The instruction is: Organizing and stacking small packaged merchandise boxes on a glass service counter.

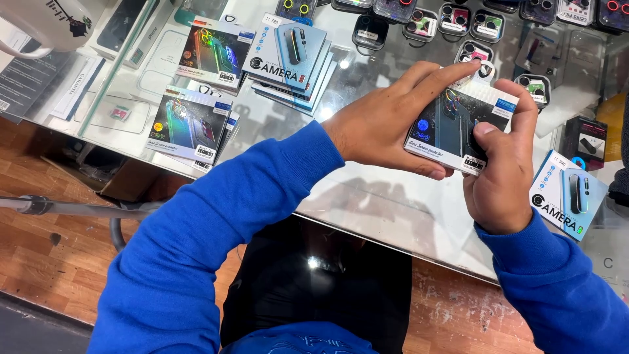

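I see my left hand (386, 124) and right hand (501, 177) both gripping a small dark flat cardboard lens-protector box (458, 128) above the glass bench (386, 210); its corner is probably lifted.

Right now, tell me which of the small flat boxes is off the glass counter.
The dark box held between the left hand and right hand; the others lie on the glass counter.
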